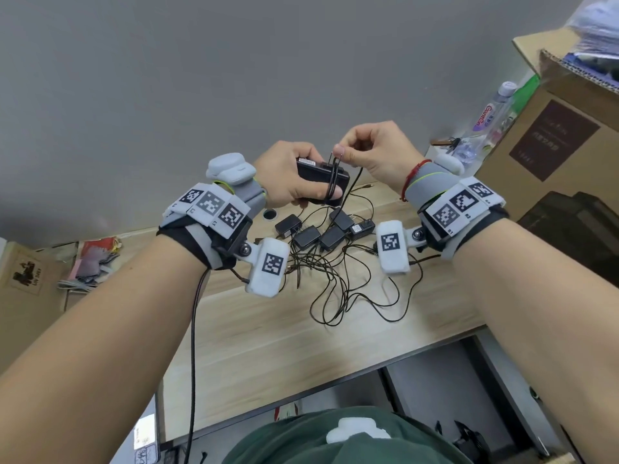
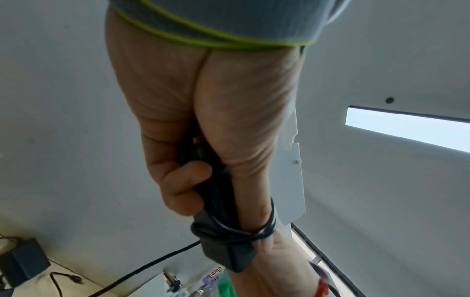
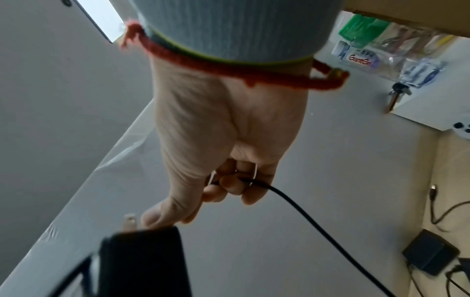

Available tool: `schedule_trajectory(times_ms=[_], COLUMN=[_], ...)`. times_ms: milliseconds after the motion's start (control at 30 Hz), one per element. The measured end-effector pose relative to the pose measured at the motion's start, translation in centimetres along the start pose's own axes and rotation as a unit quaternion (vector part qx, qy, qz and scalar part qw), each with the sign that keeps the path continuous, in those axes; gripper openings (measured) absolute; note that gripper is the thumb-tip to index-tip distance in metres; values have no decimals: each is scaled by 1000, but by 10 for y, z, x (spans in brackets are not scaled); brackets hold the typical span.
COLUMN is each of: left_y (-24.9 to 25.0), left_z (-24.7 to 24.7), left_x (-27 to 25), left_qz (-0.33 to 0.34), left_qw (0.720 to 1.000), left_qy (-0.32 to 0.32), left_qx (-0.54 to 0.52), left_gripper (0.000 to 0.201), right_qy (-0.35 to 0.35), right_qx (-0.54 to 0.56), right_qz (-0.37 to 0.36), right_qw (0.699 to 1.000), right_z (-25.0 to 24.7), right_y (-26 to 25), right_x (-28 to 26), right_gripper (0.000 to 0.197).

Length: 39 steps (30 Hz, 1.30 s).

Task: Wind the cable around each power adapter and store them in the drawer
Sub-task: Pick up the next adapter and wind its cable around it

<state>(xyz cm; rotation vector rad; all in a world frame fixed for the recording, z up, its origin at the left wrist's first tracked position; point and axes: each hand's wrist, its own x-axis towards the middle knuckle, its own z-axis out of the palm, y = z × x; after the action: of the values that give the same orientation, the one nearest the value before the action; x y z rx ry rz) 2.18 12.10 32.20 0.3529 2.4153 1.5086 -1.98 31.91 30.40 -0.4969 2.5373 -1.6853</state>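
My left hand (image 1: 294, 177) grips a black power adapter (image 1: 313, 172) above the wooden table (image 1: 261, 339). Its thin black cable (image 1: 331, 180) loops round the adapter's right end and over my left thumb (image 2: 257, 219). My right hand (image 1: 371, 145) pinches the cable (image 3: 305, 217) just above the adapter, and the free length hangs down toward the table. In the left wrist view the loops (image 2: 239, 233) lie tight round the adapter (image 2: 229, 253). Several more black adapters (image 1: 321, 231) lie on the table in a tangle of cables (image 1: 341, 283). No drawer is in view.
Cardboard boxes (image 1: 552, 135) stand at the right, with a water bottle (image 1: 492, 112) and keys (image 1: 449, 142) beside them. A round cable hole (image 1: 270, 214) is in the table near the grey wall. Papers and a box (image 1: 87, 259) sit at the left.
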Motion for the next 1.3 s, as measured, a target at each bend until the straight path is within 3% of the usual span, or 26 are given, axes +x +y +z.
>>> schedule_trajectory(times_ms=[233,367,467,667,833,1133,1300], left_y=[6,2,-4,-22,-22,-10,-1], left_z=[1,-2,-6,-14,-7,-3,3], left_x=[5,15,18,16,8,8,6], left_qz=[16,-4,-27,-59,-63,-17,8], left_qw=[994,981,981,987,995,999,1000], left_qy=[75,142,164,151,70,32,11], left_qx=[-76,-130,-102,0,7,17,-4], left_gripper=[30,35,37,39,55,41,40], right_qy=[-12,-75,-94,-70,-23,30,13], right_qx=[2,-47,-94,-60,-51,-33,-42], right_qz=[49,18,12,-7,-20,-29,-31], right_qw=[999,996,991,996,998,999,999], right_z=[26,44,44,24,5,-4,0], right_y=[8,7,0,-20,-25,-5,3], right_x=[-17,-27,-29,-27,-14,2,1], right_gripper=[27,26,25,23,15,11,15])
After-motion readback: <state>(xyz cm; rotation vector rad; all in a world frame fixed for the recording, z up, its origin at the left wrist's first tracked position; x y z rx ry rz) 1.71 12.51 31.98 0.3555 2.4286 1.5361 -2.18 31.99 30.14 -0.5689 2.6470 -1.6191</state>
